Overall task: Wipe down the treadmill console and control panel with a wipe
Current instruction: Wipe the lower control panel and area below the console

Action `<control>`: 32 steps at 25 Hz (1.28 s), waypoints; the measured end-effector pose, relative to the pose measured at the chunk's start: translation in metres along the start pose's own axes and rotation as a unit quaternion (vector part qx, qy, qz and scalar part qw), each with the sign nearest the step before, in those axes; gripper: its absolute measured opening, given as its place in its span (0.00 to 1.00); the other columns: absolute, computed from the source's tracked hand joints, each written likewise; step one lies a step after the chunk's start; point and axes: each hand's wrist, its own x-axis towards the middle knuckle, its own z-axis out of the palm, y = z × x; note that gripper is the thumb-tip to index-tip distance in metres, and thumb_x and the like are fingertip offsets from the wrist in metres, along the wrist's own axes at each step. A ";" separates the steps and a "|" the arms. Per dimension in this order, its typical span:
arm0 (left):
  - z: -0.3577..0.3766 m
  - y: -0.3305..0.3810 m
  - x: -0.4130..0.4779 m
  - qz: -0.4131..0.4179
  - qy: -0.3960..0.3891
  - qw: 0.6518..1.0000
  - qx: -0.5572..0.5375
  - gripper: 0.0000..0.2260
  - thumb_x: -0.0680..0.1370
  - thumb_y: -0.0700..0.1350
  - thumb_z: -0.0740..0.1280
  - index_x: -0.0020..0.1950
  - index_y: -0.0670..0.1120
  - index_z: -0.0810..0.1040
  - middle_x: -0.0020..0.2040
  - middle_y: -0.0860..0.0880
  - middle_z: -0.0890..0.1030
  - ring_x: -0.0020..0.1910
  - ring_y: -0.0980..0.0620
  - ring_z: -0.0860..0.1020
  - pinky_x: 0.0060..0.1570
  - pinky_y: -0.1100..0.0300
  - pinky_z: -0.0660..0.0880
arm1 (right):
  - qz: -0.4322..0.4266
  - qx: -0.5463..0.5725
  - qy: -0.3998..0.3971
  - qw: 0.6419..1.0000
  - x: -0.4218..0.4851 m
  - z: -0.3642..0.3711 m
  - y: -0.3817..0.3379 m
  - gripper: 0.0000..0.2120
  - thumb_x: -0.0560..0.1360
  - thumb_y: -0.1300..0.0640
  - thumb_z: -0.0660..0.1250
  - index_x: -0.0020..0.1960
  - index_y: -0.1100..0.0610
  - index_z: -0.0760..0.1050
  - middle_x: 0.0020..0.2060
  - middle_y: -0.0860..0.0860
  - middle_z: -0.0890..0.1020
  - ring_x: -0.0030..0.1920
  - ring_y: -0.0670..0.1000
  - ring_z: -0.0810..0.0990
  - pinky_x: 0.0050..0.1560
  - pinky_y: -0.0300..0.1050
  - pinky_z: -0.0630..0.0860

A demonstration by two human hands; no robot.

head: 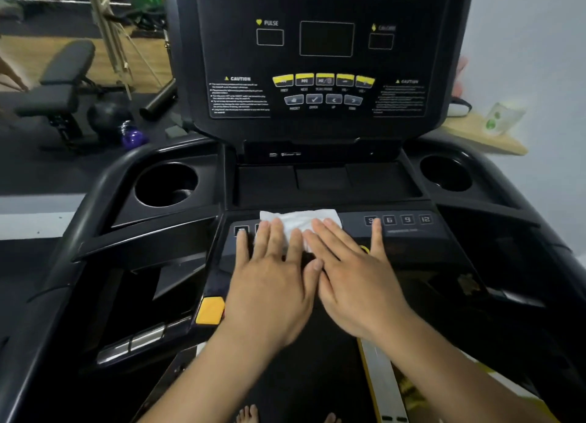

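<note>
White wipe (301, 221) is lying spread flat at the middle of the control panel (412, 234), against its far edge. Both hands are pressing down on it with straight fingers, neither one curling round it. The left hand (272, 280) is covering the wipe's left half, its little finger reaching past the wipe onto a key near the panel's left end. The right hand (352, 273) is covering the right half, its little finger stretching toward the number keys (398, 219) marked 3, 6, 9 and 12. The two thumbs are touching at the panel's near edge. A yellow button (210, 310) is sitting below the panel's left corner. Two cup holders, left (166, 183) and right (445, 172), are flanking the tray beyond the panel. The console (317, 58) is rising upright behind, its screens dark. Bare toes (247, 414) are showing on the belt below.
</note>
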 end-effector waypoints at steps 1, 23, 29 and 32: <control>0.001 0.012 0.005 0.007 0.000 1.000 0.007 0.36 0.76 0.60 0.29 0.80 0.47 0.50 0.79 0.36 0.51 0.78 0.37 0.47 0.75 0.40 0.42 | 0.012 -0.001 0.001 1.000 -0.003 0.000 0.011 0.27 0.79 0.46 0.42 0.77 0.50 0.57 0.77 0.47 0.58 0.77 0.45 0.51 0.71 0.73 0.44; 0.021 0.176 0.057 0.209 -0.036 0.973 0.093 0.30 0.81 0.58 0.36 0.80 0.45 0.47 0.81 0.43 0.48 0.79 0.45 0.44 0.72 0.34 0.38 | 0.184 0.115 0.089 0.972 -0.106 0.023 0.145 0.29 0.78 0.49 0.42 0.77 0.53 0.56 0.77 0.48 0.60 0.73 0.41 0.57 0.76 0.59 0.45; 0.011 0.134 0.075 0.148 -0.026 0.987 0.058 0.27 0.83 0.58 0.38 0.80 0.48 0.50 0.81 0.47 0.49 0.79 0.52 0.46 0.73 0.35 0.38 | 0.159 0.058 0.068 0.983 -0.049 0.007 0.134 0.29 0.79 0.46 0.43 0.76 0.56 0.58 0.77 0.52 0.59 0.76 0.49 0.56 0.75 0.61 0.44; 0.007 0.094 0.064 0.100 -0.002 0.994 0.044 0.31 0.80 0.59 0.33 0.80 0.48 0.50 0.81 0.48 0.50 0.79 0.52 0.46 0.73 0.36 0.39 | 0.111 0.045 0.053 0.991 -0.021 0.004 0.104 0.31 0.77 0.44 0.40 0.77 0.54 0.56 0.78 0.50 0.56 0.77 0.47 0.48 0.75 0.61 0.42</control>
